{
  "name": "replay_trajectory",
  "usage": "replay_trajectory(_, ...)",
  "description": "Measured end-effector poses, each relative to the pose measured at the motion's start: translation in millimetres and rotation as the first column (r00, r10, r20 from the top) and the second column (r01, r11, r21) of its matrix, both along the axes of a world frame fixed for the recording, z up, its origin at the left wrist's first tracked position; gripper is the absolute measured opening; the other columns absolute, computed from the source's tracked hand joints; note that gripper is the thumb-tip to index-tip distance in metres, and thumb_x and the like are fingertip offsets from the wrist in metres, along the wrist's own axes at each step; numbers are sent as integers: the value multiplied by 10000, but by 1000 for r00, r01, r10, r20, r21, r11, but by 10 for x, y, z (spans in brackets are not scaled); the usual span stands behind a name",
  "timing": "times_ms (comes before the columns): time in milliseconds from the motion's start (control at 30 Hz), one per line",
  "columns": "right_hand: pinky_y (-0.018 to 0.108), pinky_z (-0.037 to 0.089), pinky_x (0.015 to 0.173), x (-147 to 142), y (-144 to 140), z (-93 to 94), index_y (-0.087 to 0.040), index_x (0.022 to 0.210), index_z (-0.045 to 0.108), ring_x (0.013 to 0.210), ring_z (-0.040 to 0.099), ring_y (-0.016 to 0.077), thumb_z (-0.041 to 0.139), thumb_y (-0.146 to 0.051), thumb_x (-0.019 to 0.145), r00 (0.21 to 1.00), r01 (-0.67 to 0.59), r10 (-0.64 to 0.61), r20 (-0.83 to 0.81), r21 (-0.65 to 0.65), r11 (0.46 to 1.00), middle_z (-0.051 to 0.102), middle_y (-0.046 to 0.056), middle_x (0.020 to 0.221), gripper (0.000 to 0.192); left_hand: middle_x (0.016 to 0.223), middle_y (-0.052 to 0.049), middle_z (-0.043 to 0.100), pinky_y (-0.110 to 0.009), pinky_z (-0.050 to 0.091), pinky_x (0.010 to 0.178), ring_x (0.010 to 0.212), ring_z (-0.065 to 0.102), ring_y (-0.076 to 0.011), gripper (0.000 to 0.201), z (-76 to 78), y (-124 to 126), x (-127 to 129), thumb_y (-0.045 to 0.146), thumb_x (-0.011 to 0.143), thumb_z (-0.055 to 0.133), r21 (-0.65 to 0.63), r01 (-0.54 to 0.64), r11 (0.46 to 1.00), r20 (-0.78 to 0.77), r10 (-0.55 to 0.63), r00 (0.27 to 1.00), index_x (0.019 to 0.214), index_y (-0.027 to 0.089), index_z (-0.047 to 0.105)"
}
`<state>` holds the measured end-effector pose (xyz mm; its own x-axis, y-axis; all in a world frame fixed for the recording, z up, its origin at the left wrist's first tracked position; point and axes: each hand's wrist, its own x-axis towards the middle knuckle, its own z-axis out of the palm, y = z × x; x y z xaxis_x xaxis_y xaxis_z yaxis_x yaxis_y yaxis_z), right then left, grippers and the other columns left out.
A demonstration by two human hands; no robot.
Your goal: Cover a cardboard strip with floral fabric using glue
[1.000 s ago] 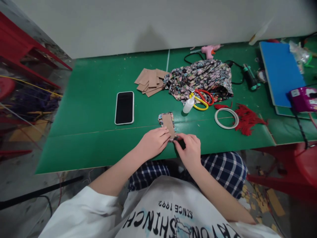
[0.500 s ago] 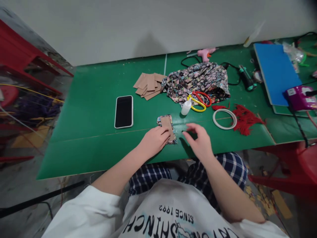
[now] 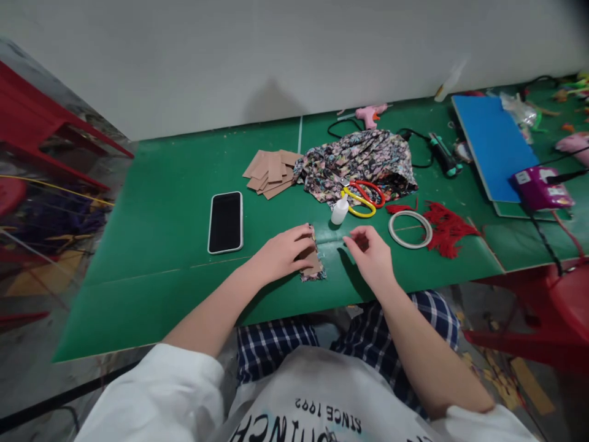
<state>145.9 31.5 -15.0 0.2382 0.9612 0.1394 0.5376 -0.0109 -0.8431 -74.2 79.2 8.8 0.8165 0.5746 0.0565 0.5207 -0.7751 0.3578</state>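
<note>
A small cardboard rectangle point(image 3: 313, 263) lies on a slightly larger piece of floral fabric point(image 3: 321, 275) near the table's front edge. My left hand point(image 3: 288, 250) rests over it from the left, fingertips at its far end and thumb lower down, gripping it against the table and hiding much of it. To the right, my right hand point(image 3: 370, 255) hovers apart from the piece with fingers curled, thumb and forefinger slightly apart, and nothing visible between them. Just beyond stands a small white squeeze bottle point(image 3: 339, 211), beside scissors point(image 3: 363, 207) with red and yellow handles.
Behind are cardboard pieces point(image 3: 275, 167), bunched floral cloth point(image 3: 363, 156) and a pink glue gun point(image 3: 369, 115). A phone point(image 3: 225, 222) lies left. A tape roll point(image 3: 391, 231), red tassels point(image 3: 444, 227), a blue board point(image 3: 492, 147) and a purple device point(image 3: 538, 187) are right.
My left hand has shifted toward the far end of the cardboard piece and spread its fingers over it. My right thumb and forefinger have drawn closer together. The view has tilted a little.
</note>
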Motion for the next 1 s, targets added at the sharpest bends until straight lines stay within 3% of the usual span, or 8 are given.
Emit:
replay_trajectory(233, 341, 470, 657, 103, 318, 87, -197, 1113, 520, 682, 543, 165, 594, -418, 758, 990, -65, 50, 133, 111, 992, 608, 66, 903, 425, 1259, -116, 471, -351, 443, 933, 1170, 472, -233, 350, -74, -121, 1, 411, 843, 526, 73, -63, 995, -8, 64, 998, 1085, 158, 513)
replay_trajectory(333, 381, 472, 738, 115, 495, 83, -199, 1155, 511, 851, 571, 217, 616, -421, 742, 984, -107, 77, 163, 180, 978, 613, 96, 994, 480, 1273, -122, 469, -352, 443, 936, 1178, 474, -230, 359, -114, -139, -7, 407, 847, 522, 90, -87, 992, -7, 88, 996, 1103, 156, 499)
replay_trajectory(433, 423, 457, 803, 103, 615, 59, -189, 1138, 526, 939, 571, 254, 655, -404, 706, 966, -181, 149, 211, 145, 973, 627, 102, 1008, 500, 1270, -135, 486, -363, 438, 945, 1197, 464, -238, 373, -128, -143, -9, 413, 838, 535, 96, -86, 992, -5, 87, 996, 1097, 147, 497)
replay_trajectory(567, 423, 471, 734, 69, 665, 37, -170, 951, 589, 829, 594, 259, 639, -397, 712, 937, -237, 226, 267, 7, 972, 647, 89, 871, 333, 1255, -152, 507, -376, 409, 982, 1218, 448, -247, 392, -124, -131, -8, 419, 825, 553, 99, -80, 992, -7, 81, 997, 1084, 129, 503)
replay_trajectory(667, 362, 498, 652, 60, 642, 70, -184, 1016, 538, 749, 612, 207, 560, -427, 766, 981, -191, 191, 39, 6, 981, 639, 61, 875, 349, 1256, -139, 509, -372, 394, 999, 1221, 444, -244, 430, -126, -117, -10, 442, 811, 563, 76, -81, 994, -13, 83, 996, 1105, 135, 499)
replay_trajectory(767, 311, 497, 544, 96, 592, 168, -209, 1145, 476, 627, 606, 165, 513, -469, 786, 964, -171, 157, -213, -49, 984, 628, 26, 830, 446, 1261, -136, 508, -370, 390, 1004, 1217, 449, -241, 472, -138, -106, -19, 463, 806, 560, 69, -99, 993, -7, 100, 995, 1136, 134, 489)
replay_trajectory(867, 306, 471, 517, 170, 540, 286, -234, 1160, 528, 533, 555, 139, 567, -473, 754, 968, -239, 223, -118, -154, 959, 634, 11, 791, 473, 1261, -143, 503, -388, 361, 1028, 1214, 448, -241, 461, -150, -100, -29, 469, 802, 561, 96, -88, 991, 27, 86, 996, 1107, 126, 512)
replay_trajectory(1000, 301, 453, 588, 221, 537, 430, -267, 1080, 581, 613, 551, 138, 636, -438, 711, 978, -202, 205, 46, -61, 977, 639, -1, 859, 410, 1291, -152, 475, -405, 328, 1052, 1238, 417, -247, 436, -152, -91, -26, 468, 790, 577, 94, -61, 994, 39, 57, 998, 1059, 127, 535)
